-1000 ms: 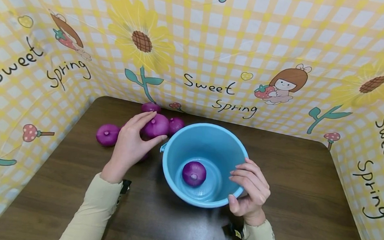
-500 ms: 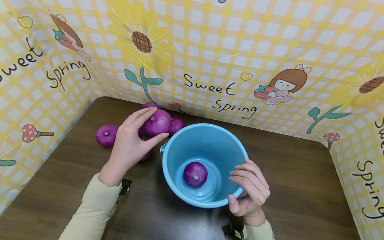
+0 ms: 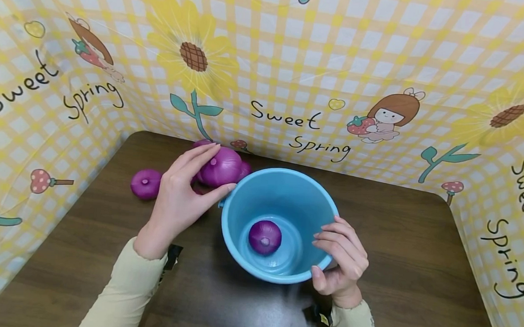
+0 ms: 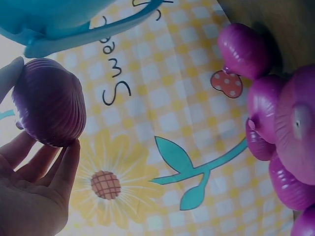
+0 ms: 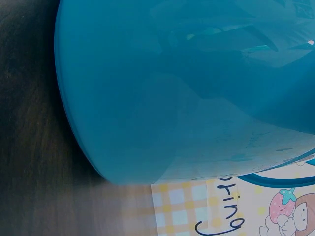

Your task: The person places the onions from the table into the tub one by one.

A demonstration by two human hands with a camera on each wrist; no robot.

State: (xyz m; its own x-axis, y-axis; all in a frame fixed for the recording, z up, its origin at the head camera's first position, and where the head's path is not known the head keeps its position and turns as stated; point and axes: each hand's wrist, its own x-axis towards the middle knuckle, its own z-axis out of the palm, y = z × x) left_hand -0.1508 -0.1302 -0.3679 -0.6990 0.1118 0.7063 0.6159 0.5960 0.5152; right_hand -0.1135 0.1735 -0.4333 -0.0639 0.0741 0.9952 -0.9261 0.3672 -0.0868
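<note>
In the head view my left hand (image 3: 180,198) holds a purple onion (image 3: 222,166) between thumb and fingers, just left of the bucket's rim. The left wrist view shows this onion (image 4: 49,103) raised off the table, its ribbed side toward the camera and the bucket (image 4: 44,24) right above it. My right hand (image 3: 344,256) grips the right rim of the blue bucket (image 3: 277,276), fingers over the edge on the inner side. One purple onion (image 3: 265,237) lies on the bucket's floor. The right wrist view is mostly filled by the bucket's outer wall (image 5: 147,108).
A single onion (image 3: 145,184) lies at the left of the brown table (image 3: 417,273). More onions are partly hidden behind my left hand; the left wrist view shows several onions (image 4: 263,108) grouped together. A patterned cloth (image 3: 286,60) forms walls along the table's back and sides.
My left hand and its onion have risen and shifted a little right, toward the bucket's rim. My right hand and the bucket stay in place.
</note>
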